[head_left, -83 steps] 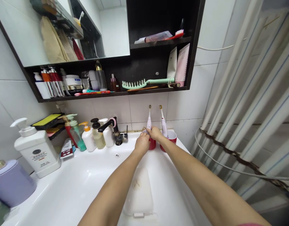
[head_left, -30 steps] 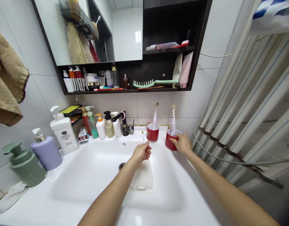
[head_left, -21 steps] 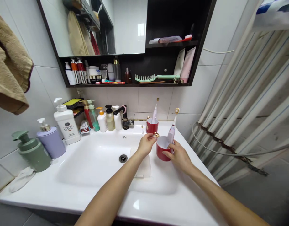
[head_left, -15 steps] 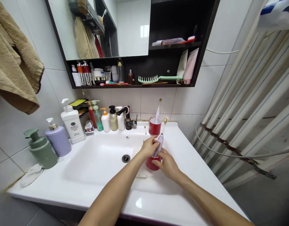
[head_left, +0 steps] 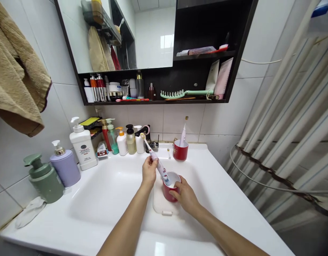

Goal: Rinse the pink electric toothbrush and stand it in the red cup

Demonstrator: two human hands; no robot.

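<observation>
My left hand [head_left: 150,171] pinches a pale electric toothbrush [head_left: 160,166] by its handle. The brush slants with its head up to the left, close to the black faucet [head_left: 148,137], and its base end is at the mouth of a red cup [head_left: 168,193]. Whether the base touches the cup, I cannot tell. Around the right side of that cup curl the fingers of my right hand [head_left: 185,193]. Beneath the cup, in the sink [head_left: 105,199], lies a pale flat board [head_left: 159,206].
A second red cup [head_left: 180,152] holding another electric toothbrush [head_left: 183,137] stands on the back right rim. Pump bottles line the back and left, among them a purple bottle [head_left: 65,169] and a green one [head_left: 46,183]. Above hangs a dark mirror cabinet [head_left: 153,103].
My left hand has moved left with the toothbrush, which now tilts left and sits higher out of the cup. The right hand still holds the cup. The view has shifted slightly.
</observation>
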